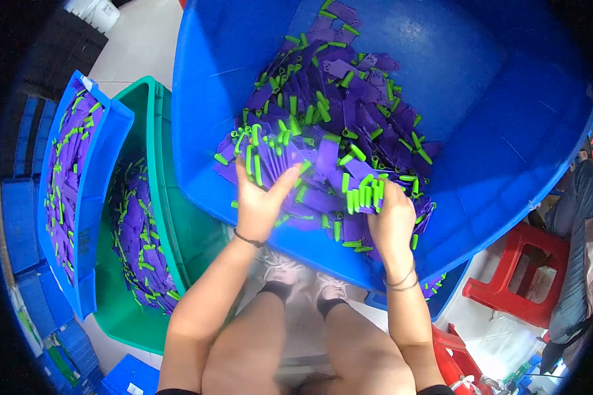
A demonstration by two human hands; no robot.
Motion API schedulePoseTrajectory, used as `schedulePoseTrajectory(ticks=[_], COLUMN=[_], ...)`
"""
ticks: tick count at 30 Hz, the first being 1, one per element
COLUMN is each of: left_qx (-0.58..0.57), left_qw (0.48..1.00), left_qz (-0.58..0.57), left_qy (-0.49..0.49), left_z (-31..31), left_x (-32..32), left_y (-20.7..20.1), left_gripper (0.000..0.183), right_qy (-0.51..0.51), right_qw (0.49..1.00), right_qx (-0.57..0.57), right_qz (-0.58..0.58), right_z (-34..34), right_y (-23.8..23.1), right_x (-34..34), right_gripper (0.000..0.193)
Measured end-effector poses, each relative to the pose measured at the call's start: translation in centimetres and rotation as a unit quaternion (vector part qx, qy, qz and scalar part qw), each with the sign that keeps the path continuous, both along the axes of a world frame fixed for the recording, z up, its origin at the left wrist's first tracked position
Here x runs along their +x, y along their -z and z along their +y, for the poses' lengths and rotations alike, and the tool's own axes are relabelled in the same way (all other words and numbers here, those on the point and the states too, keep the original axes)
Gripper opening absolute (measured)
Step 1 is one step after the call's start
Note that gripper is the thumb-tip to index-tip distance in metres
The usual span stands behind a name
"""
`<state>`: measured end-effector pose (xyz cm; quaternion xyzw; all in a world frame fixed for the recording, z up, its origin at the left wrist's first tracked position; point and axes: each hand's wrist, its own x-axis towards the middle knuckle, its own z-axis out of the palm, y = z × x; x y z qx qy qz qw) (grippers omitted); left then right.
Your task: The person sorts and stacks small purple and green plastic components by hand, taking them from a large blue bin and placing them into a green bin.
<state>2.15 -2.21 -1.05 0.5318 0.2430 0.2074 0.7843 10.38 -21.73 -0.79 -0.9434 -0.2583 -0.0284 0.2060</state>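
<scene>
Both of my hands are inside a large blue bin (501,164), over a loose heap of flat purple plastic pieces with bright green tube-like ends (356,99). My left hand (263,197) is closed around a fanned bunch of these purple pieces (277,158), thumb on the near side, green ends at the left. A second bunch, its green ends lined up side by side (364,196), sits in the grip of my right hand (392,217). The right fingers are partly hidden behind the hand. Loose pieces lie between and beneath both hands.
A green bin (165,217) with more purple pieces stands at the left, a filled blue crate (87,224) tilted at its far side. Red stools (514,283) are at the right, near grey fabric (580,230). My legs are below the bin's near rim.
</scene>
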Motion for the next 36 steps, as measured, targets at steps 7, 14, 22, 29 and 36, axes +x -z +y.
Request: schedulePoseTrajectory(ticks=[7, 14, 22, 29, 36], left_qx=[-0.023, 0.153, 0.132, -0.083, 0.083], left_qw=[0.998, 0.98, 0.989, 0.995, 0.995], left_qz=[-0.039, 0.031, 0.024, 0.022, 0.035], left_qy=[0.042, 0.12, 0.061, 0.057, 0.038], left_z=[-3.1, -1.2, -0.5, -1.6, -1.7], left_x=[-0.6, -1.5, -0.6, -0.3, -0.8], left_y=[0.3, 0.6, 1.6, 0.6, 1.5], left_gripper=[0.048, 0.09, 0.08, 0.047, 0.081], right_qy=[-0.028, -0.046, 0.006, 0.15, 0.064], right_qw=[0.884, 0.819, 0.991, 0.798, 0.749], right_qx=[0.332, 0.318, -0.126, 0.4, 0.372], right_qz=[0.328, 0.475, 0.047, 0.425, 0.544], right_z=[3.8, 2.8, 1.9, 2.1, 5.4], right_y=[-1.6, -2.5, 1.8, -2.1, -3.3], right_x=[-3.6, -1.1, 1.1, 0.1, -2.4], right_gripper=[0.03, 0.043, 0.028, 0.026, 0.032])
